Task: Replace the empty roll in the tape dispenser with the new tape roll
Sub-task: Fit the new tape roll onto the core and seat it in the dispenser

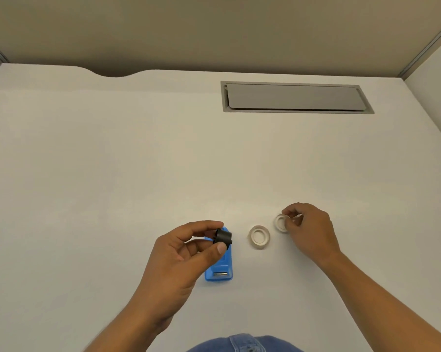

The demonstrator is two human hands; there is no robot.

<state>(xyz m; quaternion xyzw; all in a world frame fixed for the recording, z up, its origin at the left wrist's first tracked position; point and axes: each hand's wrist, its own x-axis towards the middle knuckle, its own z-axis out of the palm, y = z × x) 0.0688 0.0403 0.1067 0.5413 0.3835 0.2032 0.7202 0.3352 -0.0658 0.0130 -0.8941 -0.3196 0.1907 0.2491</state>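
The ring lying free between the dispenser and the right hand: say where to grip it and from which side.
The ring lies flat on the desk with its hole up. Come from above, one finger in the hole, thumb on the outer wall. Its right side is the open one; the dispenser stands to its left.

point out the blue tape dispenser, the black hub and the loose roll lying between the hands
blue tape dispenser [220, 271], head view, near end.
black hub [224, 236], head view, its side.
loose roll [258, 237], head view, ring edge.

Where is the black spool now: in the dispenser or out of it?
Out. The left hand pinches the spool above the blue dispenser.
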